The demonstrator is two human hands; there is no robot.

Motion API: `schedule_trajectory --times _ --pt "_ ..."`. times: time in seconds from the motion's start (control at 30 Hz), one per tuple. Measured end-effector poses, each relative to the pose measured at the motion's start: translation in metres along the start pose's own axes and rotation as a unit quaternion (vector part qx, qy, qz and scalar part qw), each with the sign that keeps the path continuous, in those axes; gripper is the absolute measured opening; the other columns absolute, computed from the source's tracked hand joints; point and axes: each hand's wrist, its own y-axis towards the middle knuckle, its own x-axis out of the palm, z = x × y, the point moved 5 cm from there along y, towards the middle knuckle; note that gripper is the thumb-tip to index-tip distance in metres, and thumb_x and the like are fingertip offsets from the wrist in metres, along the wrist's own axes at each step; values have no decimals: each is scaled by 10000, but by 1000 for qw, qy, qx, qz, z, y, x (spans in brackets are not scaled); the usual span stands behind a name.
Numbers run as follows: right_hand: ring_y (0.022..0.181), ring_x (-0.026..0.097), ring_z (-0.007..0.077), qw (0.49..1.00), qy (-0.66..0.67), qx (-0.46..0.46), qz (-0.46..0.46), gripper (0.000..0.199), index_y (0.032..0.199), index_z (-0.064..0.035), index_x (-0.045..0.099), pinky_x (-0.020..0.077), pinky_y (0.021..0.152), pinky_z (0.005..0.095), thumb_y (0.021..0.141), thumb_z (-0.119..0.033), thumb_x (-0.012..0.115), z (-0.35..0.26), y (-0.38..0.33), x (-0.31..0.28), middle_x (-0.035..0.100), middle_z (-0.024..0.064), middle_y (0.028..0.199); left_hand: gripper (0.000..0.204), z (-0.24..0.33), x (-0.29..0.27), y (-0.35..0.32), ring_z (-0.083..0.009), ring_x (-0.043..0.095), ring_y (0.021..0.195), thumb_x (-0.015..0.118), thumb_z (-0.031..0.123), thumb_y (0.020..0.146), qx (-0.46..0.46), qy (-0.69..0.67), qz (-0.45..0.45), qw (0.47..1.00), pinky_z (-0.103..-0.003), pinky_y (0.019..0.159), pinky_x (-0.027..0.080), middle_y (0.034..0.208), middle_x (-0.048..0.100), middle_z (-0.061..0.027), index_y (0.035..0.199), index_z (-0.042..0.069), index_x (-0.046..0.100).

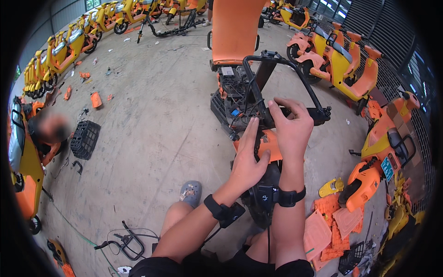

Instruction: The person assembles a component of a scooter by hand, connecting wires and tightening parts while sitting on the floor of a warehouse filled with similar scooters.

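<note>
A stripped orange scooter (237, 32) stands in front of me with its black frame tube (281, 62) and wiring exposed. My right hand (290, 127) grips the black frame part near the wiring. My left hand (249, 159) reaches up beside it, fingers extended and touching the cable bundle (242, 108) and the black part just below it. Both wrists wear black bands. The scooter's front wheel (260, 196) sits between my forearms.
Orange and yellow scooters (341, 64) stand at the right, more in a row (64, 51) at the far left. Orange panels (330, 226) lie at the lower right. A black basket (85, 138) and a black metal bracket (124, 242) rest on the concrete floor. Another person sits at the left.
</note>
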Motion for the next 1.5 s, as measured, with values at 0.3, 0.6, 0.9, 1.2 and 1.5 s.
schedule_trajectory --times 0.3,0.6,0.9,1.2,1.5 --pt "607 431 18 997 9 76 -29 216 1033 14 755 354 550 190 862 -117 755 2 3 -5 710 8 847 753 5 2 -8 -394 318 1458 599 12 858 -10 81 2 997 -421 1180 296 1565 321 -245 1539 23 278" --pt "579 429 35 995 55 74 -30 191 1004 21 750 351 531 217 847 -86 725 13 -2 3 667 15 771 783 1 0 -13 -416 324 1444 619 73 868 -32 111 -13 993 -443 1135 367 1573 306 -235 1546 14 232" --pt "591 450 50 993 89 71 1 202 1003 12 752 376 545 225 835 -100 761 12 -4 3 705 34 854 736 -5 0 -14 -404 403 1401 604 32 866 -7 64 20 998 -408 1105 410 1579 303 -231 1537 61 304" --pt "558 490 97 1000 20 0 17 203 995 -31 769 407 553 251 816 -125 781 5 -5 1 689 57 932 693 -22 0 -10 -256 359 1450 578 -13 896 -70 -30 9 997 -308 1080 409 1597 309 -168 1534 20 312" --pt "514 481 87 999 11 29 14 198 1010 -37 768 399 517 254 840 -127 724 10 -5 2 732 60 843 580 -19 -2 -10 -283 540 1301 571 -16 895 -87 -68 28 993 -283 809 591 1553 362 -225 1456 -29 423"
